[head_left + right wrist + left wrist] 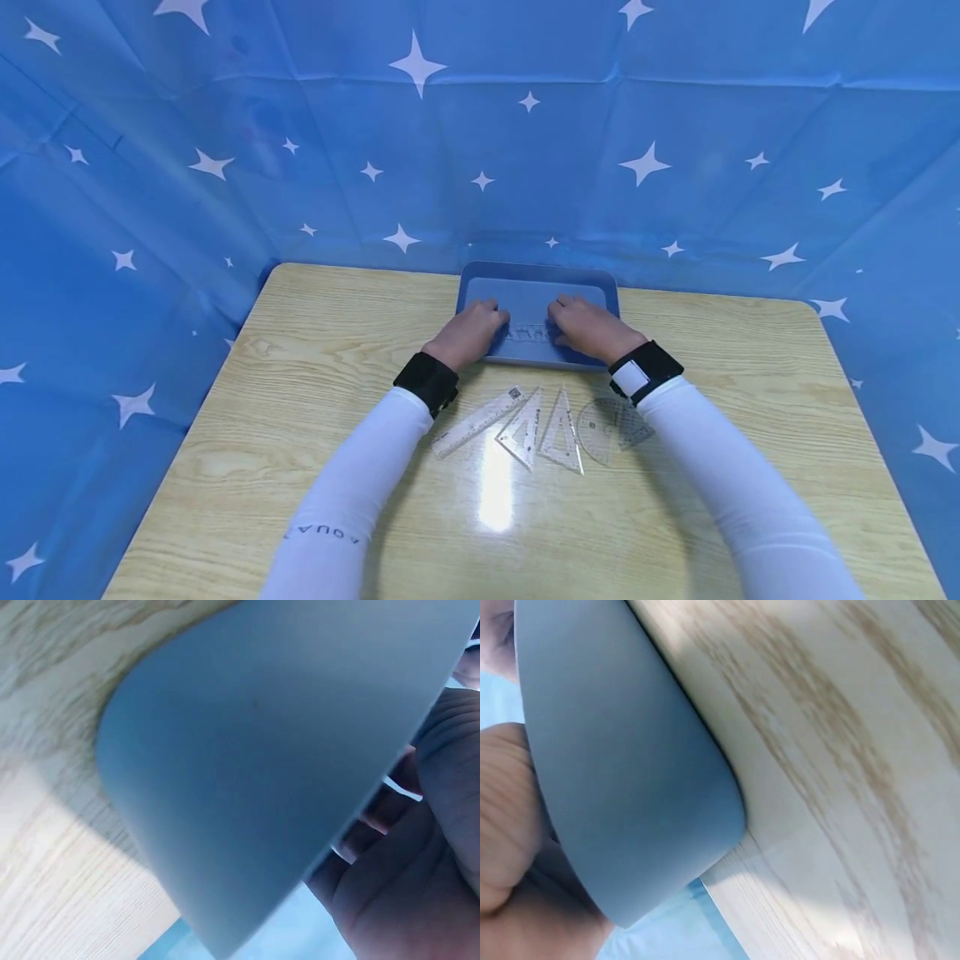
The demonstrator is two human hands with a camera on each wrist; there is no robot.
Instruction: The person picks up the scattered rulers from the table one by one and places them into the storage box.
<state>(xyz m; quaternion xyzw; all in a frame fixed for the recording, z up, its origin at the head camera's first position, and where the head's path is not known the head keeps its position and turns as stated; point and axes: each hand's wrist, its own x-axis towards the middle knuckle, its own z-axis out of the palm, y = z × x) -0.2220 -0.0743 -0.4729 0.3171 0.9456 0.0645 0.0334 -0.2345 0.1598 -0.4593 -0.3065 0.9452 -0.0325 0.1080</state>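
Note:
A clear plastic stencil ruler (527,333) spans the gap between the two hands, low inside a blue-grey tray (525,293). My left hand (467,332) reaches over the tray's left side and grips the ruler's left end with curled fingers. On the opposite side, my right hand (592,327) pinches the right end. Both ends of the ruler are hidden by the fingers. The wrist views mostly show the tray's outer wall (637,772), which hides the fingertips; part of the right palm (405,892) shows behind it.
In front of the tray, on the wood-grain table (315,400), lie a clear straight ruler (480,422), two clear set squares, a clear protractor (597,429) and another clear piece (633,427) partly under the right forearm. A blue starred cloth (540,167) hangs behind.

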